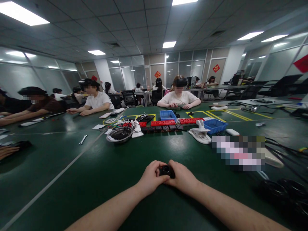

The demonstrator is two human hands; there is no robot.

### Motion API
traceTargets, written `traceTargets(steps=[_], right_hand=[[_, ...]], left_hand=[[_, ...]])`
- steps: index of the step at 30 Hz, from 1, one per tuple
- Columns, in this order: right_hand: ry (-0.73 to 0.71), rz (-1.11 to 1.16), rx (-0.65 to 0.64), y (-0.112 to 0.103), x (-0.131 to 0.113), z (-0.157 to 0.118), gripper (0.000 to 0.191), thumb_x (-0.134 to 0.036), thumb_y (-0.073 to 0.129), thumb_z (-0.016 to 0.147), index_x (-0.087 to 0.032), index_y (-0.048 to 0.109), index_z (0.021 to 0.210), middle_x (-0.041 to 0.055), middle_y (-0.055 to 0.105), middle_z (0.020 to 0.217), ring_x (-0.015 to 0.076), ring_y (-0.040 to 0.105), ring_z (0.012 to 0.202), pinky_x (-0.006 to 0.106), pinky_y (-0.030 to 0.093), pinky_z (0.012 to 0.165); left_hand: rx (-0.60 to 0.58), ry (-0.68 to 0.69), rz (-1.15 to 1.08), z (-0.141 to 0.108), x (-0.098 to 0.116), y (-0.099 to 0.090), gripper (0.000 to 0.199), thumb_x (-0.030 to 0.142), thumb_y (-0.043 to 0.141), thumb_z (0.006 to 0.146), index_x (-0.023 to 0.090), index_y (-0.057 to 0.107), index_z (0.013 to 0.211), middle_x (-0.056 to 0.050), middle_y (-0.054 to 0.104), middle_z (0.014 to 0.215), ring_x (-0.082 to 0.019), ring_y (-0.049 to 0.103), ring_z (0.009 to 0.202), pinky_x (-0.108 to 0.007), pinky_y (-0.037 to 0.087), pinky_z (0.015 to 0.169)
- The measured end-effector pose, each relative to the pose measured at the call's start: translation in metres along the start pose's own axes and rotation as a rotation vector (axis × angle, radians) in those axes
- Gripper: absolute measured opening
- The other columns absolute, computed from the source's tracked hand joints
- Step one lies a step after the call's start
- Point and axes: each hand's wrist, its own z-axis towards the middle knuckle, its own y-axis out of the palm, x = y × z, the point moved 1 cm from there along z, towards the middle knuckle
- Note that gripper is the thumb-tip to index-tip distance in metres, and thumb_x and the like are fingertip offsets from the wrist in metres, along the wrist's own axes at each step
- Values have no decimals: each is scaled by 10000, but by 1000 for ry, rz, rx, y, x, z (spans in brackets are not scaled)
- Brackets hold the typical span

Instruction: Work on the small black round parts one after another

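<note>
Between my two hands is a small black round part (166, 170) with a ring-shaped opening on top; its exact kind is not clear. My left hand (152, 177) grips it from the left with thumb and fingers. From the other side my right hand (181, 175) closes round it, the thumbs nearly meeting at its near edge. The part is held low over the green table (115, 199), and its underside is hidden by my fingers. Several black round parts (286, 192) lie at the right edge of the table.
Ahead stand a metal bowl (119, 134) with dark pieces, red power strips (163, 123), blue bins (167, 115) and a white clip stand (200, 133). A wrench (83, 139) lies to the left. Black cables (286, 150) run at the right. Co-workers sit across and to the left.
</note>
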Motion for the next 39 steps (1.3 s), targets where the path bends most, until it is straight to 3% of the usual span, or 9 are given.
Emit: traceTargets(steps=[4, 11, 26, 31, 36, 39], right_hand=[[-131, 118, -90, -8, 6, -2, 428, -341, 663, 567, -171, 502, 925, 39, 533, 887, 175, 490, 786, 252, 371, 654], [-207, 254, -241, -16, 13, 4, 213, -225, 596, 655, -154, 556, 852, 14, 529, 813, 148, 495, 742, 232, 376, 632], [-154, 249, -227, -12, 14, 5, 162, -215, 611, 644, -150, 545, 776, -9, 491, 738, 113, 463, 662, 200, 348, 565], [-87, 169, -203, -7, 13, 6, 221, -286, 629, 619, -160, 500, 746, -19, 503, 693, 107, 453, 614, 190, 307, 502], [12, -43, -65, 3, 6, 6, 277, -367, 620, 604, -167, 470, 724, 9, 529, 701, 133, 472, 616, 213, 288, 497], [12, -81, -16, 5, 2, 4, 268, -369, 604, 623, -161, 485, 744, 35, 543, 739, 160, 494, 669, 234, 321, 548]], left_hand=[[-68, 35, 12, -2, 4, -4, 320, 193, 617, 629, 184, 556, 943, 30, 402, 719, -76, 375, 562, -185, 318, 520], [-96, 48, 19, -1, 4, -5, 338, 207, 615, 632, 196, 553, 964, 25, 404, 732, -82, 379, 573, -191, 320, 532], [-98, 44, 27, -1, 5, -6, 337, 266, 642, 621, 190, 564, 940, 22, 414, 742, -80, 372, 580, -186, 313, 531], [-43, -13, -1, -1, 1, -1, 344, 274, 679, 571, 163, 559, 873, 31, 422, 718, -70, 361, 541, -182, 301, 495], [83, -107, 53, 0, 2, 4, 324, 248, 673, 562, 147, 532, 835, 44, 406, 649, -77, 358, 523, -187, 287, 478], [65, -84, 38, -1, 3, 3, 302, 237, 657, 581, 146, 533, 841, 37, 417, 680, -73, 358, 524, -187, 300, 486]])
